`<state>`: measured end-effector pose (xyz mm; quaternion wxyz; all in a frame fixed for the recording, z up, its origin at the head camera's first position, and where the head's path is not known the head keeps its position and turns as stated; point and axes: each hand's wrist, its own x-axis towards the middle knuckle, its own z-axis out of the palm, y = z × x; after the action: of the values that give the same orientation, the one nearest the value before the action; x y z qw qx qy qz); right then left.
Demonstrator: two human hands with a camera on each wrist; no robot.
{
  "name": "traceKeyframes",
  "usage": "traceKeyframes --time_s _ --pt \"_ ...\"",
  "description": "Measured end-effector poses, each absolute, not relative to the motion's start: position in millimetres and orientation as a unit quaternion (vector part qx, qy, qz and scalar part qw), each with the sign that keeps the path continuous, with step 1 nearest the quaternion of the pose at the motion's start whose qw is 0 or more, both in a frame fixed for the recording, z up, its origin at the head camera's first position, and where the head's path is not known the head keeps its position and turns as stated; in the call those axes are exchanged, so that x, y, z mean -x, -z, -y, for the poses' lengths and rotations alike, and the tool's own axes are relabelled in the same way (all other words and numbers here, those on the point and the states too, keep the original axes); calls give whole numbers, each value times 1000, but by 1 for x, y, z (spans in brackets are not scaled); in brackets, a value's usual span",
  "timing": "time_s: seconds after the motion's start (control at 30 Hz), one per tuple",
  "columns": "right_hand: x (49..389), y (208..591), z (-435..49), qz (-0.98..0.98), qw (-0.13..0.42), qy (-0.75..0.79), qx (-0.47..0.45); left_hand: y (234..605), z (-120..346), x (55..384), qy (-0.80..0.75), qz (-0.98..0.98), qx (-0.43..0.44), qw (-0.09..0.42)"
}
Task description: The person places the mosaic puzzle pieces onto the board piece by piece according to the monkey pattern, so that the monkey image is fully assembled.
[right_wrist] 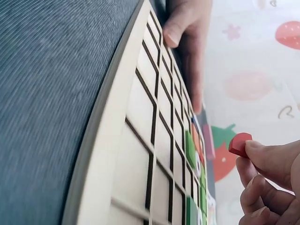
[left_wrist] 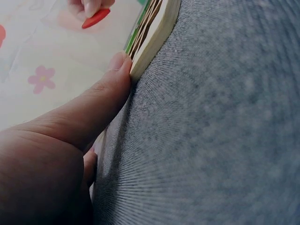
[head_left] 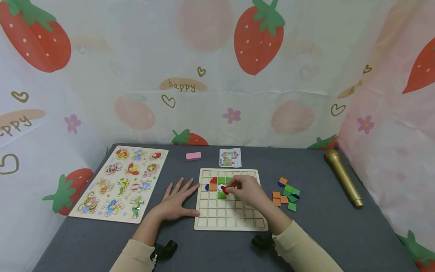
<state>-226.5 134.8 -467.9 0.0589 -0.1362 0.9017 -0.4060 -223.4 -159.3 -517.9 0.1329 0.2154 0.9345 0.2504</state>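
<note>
A wooden grid board lies in front of me. Between thumb and forefinger, my right hand pinches a small red tile with a curved edge, held above the board. My left hand lies spread on the table at the board's left; its thumb touches the board's edge. Set in the upper cells are an orange tile, a blue rounded tile, a red rounded tile, green tiles and a white tile with an eye-like mark. My right hand covers some cells.
Loose orange tiles and green tiles lie right of the board, with some blue ones. Behind it are a pattern card and a pink block. An insect puzzle board is left, a gold cylinder far right.
</note>
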Motion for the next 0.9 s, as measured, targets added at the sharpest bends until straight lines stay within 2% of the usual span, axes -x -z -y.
traceKeyframes --time_s 0.53,0.9 --pt "237 486 -96 -903 95 395 140 515 158 222 -251 -935 -214 134" --pt "241 492 -88 -932 70 321 150 515 157 222 -249 -935 -212 135"
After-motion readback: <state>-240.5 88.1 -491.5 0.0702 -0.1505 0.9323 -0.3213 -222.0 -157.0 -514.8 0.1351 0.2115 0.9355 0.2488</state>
